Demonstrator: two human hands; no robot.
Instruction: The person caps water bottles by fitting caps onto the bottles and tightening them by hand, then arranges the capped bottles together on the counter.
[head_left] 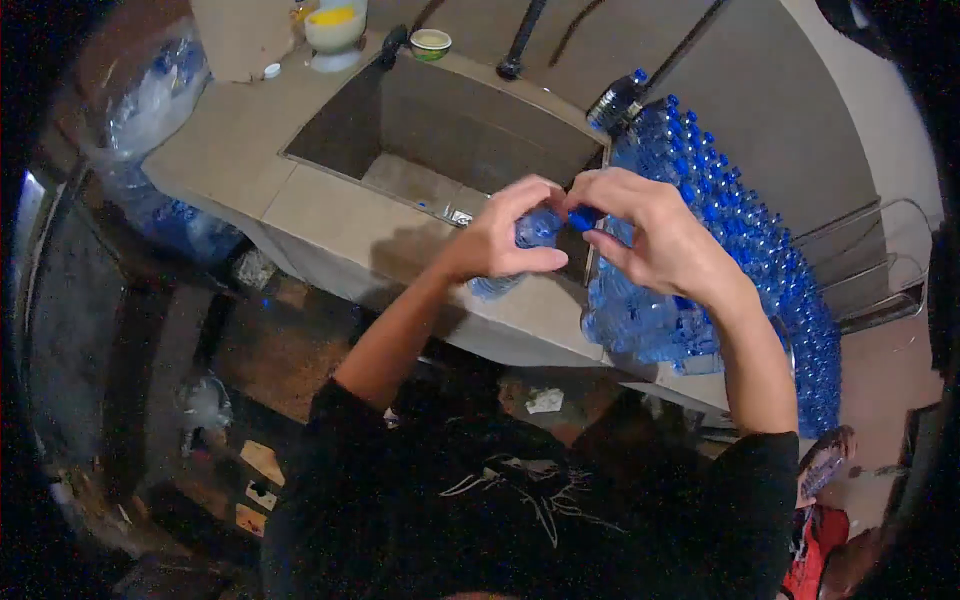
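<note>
Wrapped round a clear bluish plastic bottle (pixel 538 228) is my left hand (pixel 508 235), holding it tilted over the front edge of the counter by the sink. The bottle's lower part shows below my palm. My right hand (pixel 650 232) pinches a dark blue bottle cap (pixel 584 217) between thumb and fingers, close to the bottle's top end. Whether the cap touches the bottle neck I cannot tell. Just right of my hands stand many capped water bottles (pixel 700 180) in tight rows along the counter.
A sink (pixel 440 130) is set into the tiled counter (pixel 330 215). Behind it are a small tub (pixel 430 43) and a white bowl with something yellow (pixel 335 25). Plastic bags (pixel 165 100) hang at the left. A metal rack (pixel 880 260) stands at right.
</note>
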